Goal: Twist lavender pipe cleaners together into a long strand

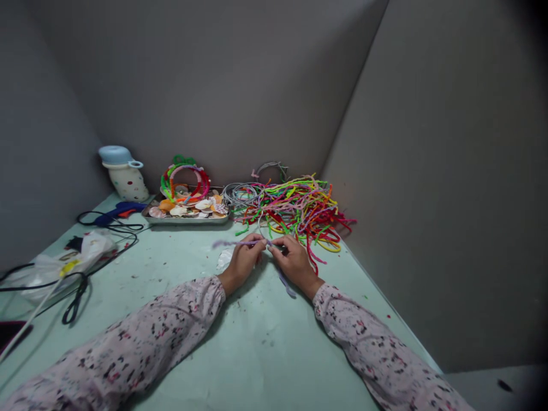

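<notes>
Looking at a pretty busy pale green table [252,357] here, boxed in by grey panels [222,97]. At the back left, a cream bottle [127,181] with a blue lid, then a shallow metal tray [188,223] heaped with seashells [177,211], plus some bright fuzzy hoops [206,184] standing up on top. Right beside the tray, a coil of grey wire [229,197], and next to that a messy pile of multicoloured fuzzy strands [295,202], spilling toward the hands and easily the nearest clutter, just past the fingers. Over on the left side, a dark blue item [122,211] with a bit of red, a tangled black cord [81,283] and a crumpled plastic bag [96,245], all well apart from the hands. Much closer in, a scrap of clear plastic [224,260] right beside the left hand [246,261]. As for the grip: thumb and fingers pinched tight around a fuzzy purple strand [240,243] on the left, and same deal with the right hand [295,261], tips almost touching in the middle. Purple strand poking out leftward past the left knuckles, with another purple length [286,283] hanging below the right hand. Can't tell whether joined to the first, too hidden behind the fingers. Also a thin pale wire [260,220] curving up just above the pinch.
</notes>
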A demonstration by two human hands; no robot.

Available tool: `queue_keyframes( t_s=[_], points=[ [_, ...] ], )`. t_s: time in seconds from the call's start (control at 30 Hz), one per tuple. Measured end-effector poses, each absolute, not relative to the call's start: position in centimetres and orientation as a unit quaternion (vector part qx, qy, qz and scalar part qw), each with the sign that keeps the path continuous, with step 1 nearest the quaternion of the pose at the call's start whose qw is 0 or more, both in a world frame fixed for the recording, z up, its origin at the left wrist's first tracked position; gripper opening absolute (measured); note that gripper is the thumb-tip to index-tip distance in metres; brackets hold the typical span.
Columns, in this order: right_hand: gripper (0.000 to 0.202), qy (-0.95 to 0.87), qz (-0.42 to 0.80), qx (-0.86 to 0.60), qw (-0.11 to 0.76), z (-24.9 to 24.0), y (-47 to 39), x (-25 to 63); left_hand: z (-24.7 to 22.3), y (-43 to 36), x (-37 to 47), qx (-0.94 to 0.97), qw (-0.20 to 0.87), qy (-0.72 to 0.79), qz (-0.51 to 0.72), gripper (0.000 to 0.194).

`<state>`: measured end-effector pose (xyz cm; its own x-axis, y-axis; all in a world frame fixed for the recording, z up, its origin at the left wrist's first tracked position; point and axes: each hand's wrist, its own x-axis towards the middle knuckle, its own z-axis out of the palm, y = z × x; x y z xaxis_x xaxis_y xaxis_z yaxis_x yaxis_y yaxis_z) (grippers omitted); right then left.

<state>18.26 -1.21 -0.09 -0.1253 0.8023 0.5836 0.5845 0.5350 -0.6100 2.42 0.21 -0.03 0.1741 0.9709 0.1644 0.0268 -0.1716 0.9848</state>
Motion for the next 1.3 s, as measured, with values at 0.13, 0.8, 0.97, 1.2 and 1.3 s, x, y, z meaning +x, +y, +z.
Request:
queue_keyframes(
  t_s=[0.13, 0.8, 0.97, 1.2, 1.3],
  points=[
    [0.010, -0.746, 0.124, -0.466, 0.460, -0.27, -1.26, 18.19, 0.14, 0.20, 2.29, 0.598, 0.480, 0.423, 0.483, 0.020],
    [0.011, -0.748, 0.148, -0.456, 0.459, -0.50, -1.30, 18.09, 0.23, 0.03, 2.35, 0.570, 0.505, 0.429, 0.485, 0.015],
    [0.011, -0.747, 0.153, -0.459, 0.455, -0.65, -1.25, 18.12, 0.11, 0.08, 2.34, 0.569, 0.512, 0.427, 0.481, 0.014],
    [0.012, -0.743, 0.161, -0.461, 0.458, -0.80, -1.24, 18.21, 0.42, 0.01, 2.47, 0.557, 0.533, 0.419, 0.480, 0.013],
    [0.012, -0.742, 0.163, -0.458, 0.461, -0.74, -1.25, 18.20, 0.52, 0.00, 2.49, 0.550, 0.544, 0.413, 0.481, 0.015]
  ],
)
